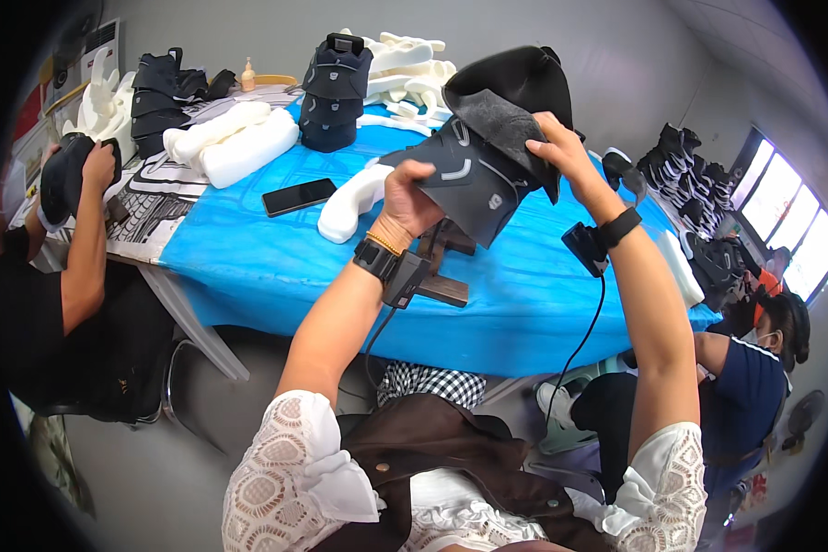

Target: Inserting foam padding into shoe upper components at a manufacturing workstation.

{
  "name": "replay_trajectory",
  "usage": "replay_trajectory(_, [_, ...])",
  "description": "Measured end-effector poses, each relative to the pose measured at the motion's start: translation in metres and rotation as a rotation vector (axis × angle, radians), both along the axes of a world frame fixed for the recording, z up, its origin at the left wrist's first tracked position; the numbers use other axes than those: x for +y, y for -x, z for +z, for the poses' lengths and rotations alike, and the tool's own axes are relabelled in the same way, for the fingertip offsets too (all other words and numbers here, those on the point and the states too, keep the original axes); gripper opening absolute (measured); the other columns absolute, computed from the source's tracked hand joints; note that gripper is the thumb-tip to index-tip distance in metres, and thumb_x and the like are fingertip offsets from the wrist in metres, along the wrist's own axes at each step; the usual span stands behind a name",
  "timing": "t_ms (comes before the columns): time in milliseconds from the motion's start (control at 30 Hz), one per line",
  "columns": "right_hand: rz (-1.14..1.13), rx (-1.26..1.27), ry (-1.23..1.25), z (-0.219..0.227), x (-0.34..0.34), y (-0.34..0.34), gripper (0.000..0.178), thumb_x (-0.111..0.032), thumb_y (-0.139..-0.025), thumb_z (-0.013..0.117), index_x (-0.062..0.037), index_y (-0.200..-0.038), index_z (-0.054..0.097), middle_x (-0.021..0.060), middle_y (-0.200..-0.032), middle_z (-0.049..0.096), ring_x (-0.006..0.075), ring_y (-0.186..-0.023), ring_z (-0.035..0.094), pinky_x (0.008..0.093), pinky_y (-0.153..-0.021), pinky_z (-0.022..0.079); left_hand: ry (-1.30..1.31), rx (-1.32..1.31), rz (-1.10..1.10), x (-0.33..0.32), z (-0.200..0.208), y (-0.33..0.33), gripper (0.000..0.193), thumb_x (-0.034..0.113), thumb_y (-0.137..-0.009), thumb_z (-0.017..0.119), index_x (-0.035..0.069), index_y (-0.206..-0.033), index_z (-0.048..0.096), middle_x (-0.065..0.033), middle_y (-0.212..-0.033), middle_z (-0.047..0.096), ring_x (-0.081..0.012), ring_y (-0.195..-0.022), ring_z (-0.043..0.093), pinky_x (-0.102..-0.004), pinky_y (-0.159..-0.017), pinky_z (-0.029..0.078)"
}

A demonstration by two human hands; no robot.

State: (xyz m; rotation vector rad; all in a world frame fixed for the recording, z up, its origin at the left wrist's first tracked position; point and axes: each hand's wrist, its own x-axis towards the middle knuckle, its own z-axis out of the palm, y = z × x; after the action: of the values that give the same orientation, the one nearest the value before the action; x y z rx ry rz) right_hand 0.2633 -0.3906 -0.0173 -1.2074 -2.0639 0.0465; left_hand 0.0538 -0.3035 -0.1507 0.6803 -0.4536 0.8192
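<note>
Above the table I hold up a black fabric cover [474, 189] with grey piping, a small grey emblem and a fuzzy grey inner side turned out at its top. My left hand [409, 204] is closed on its lower left edge, thumb on the outer face. On the upper right, my right hand [566, 152] grips the folded edge beside the grey lining. A curved white foam piece [351, 204] lies just left of my left hand. Under the cover, a dark wooden block-like piece [443, 291] shows partly; the rest is hidden.
A blue sheet [276, 267] covers the table. On it are a black phone [299, 197], white foam blocks [239, 143], a stack of black covers [334, 97] and piled foam [405, 69]. A person [60, 248] handles a black piece at left; another person [731, 396] sits at right.
</note>
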Motion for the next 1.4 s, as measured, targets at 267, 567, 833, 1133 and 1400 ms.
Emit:
replay_trajectory(267, [-0.475,-0.095,0.148,0.043,-0.010,0.048,0.074,-0.067,-0.085,0.046,0.0033,-0.097,0.067,0.0132,-0.080,0.067,0.0237,-0.078,0.063,0.0334,-0.074,0.048,-0.400,0.460,0.462,-0.015,-0.020,0.003,0.011,0.003,-0.073,0.066,-0.001,-0.083,0.066,-0.0047,-0.077,0.065,-0.0126,-0.072,0.059,-0.0268,-0.068,0.047])
replay_trajectory(567, [-0.264,-0.438,-0.353,0.023,0.032,0.045,0.024,-0.024,-0.080,0.059,-0.0046,-0.093,0.066,0.0208,-0.082,0.062,0.0364,-0.079,0.061,0.0393,-0.071,0.048,-0.923,0.651,1.068,-0.016,-0.008,0.020,0.027,0.023,-0.077,0.072,0.001,-0.093,0.066,-0.0044,-0.081,0.066,-0.0165,-0.078,0.060,-0.0326,-0.074,0.048])
replay_trajectory(833, [-0.138,0.944,0.379,-0.004,0.059,0.049,0.022,-0.024,-0.083,0.058,-0.0037,-0.092,0.063,0.0035,-0.084,0.060,0.0170,-0.076,0.055,0.0287,-0.071,0.042,-1.367,0.776,1.328,0.017,-0.035,0.047,0.051,0.023,-0.077,0.076,0.007,-0.122,0.059,-0.0133,-0.121,0.059,-0.0292,-0.118,0.051,-0.0396,-0.103,0.036])
replay_trajectory(1133, [-0.166,1.264,0.363,0.017,0.059,0.033,0.016,-0.018,-0.082,0.057,-0.0029,-0.085,0.063,0.0067,-0.082,0.063,0.0178,-0.070,0.059,0.0313,-0.066,0.047,-1.050,0.806,1.021,0.041,-0.050,0.055,0.080,0.017,-0.070,0.076,0.002,-0.138,0.038,-0.0134,-0.140,0.044,-0.0307,-0.133,0.034,-0.0388,-0.113,0.023])
replay_trajectory(1400, [-0.136,1.179,0.183,0.007,0.064,0.023,0.026,-0.028,-0.084,0.060,-0.0025,-0.089,0.064,0.0056,-0.084,0.063,0.0164,-0.074,0.059,0.0290,-0.068,0.046,0.017,0.070,0.029,0.007,0.002,0.013,0.095,0.066,-0.065,0.072,0.006,-0.134,0.044,-0.0099,-0.132,0.052,-0.0278,-0.124,0.046,-0.0446,-0.106,0.033])
